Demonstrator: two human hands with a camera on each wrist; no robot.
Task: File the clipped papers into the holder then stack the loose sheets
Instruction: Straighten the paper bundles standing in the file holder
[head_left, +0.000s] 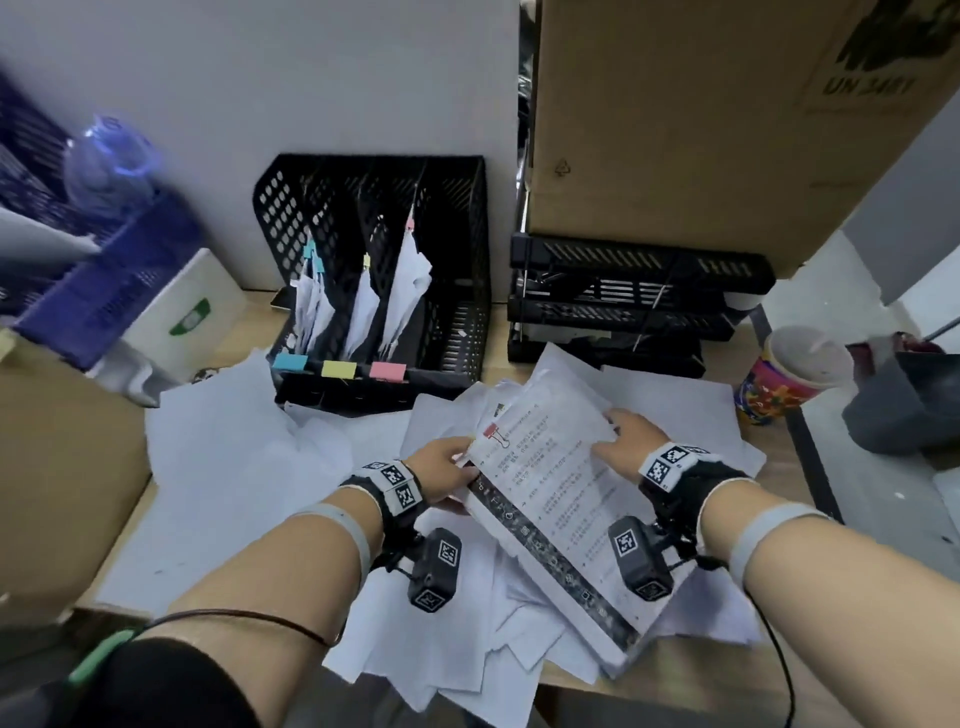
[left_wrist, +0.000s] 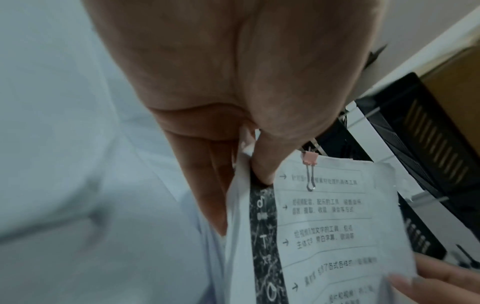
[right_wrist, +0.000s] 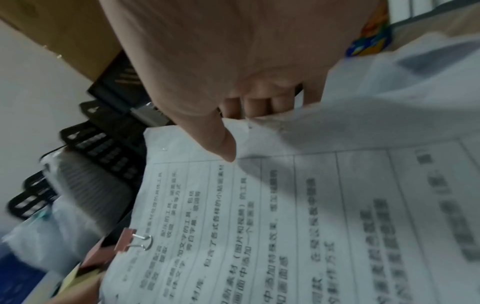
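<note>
Three clipped bundles already stand in the holder; in front of it we pinch the pink-clipped bundle with left hand and right hand, loose sheets unstacked.

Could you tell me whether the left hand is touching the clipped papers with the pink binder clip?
Touching. The left wrist view shows the left hand pinching the edge of the clipped papers, thumb on top, fingers beneath, near the pink binder clip.

The bottle is blurred. The box runs off the top edge. The left hand's fingers hide behind the clipped papers; print there is unreadable.
</note>
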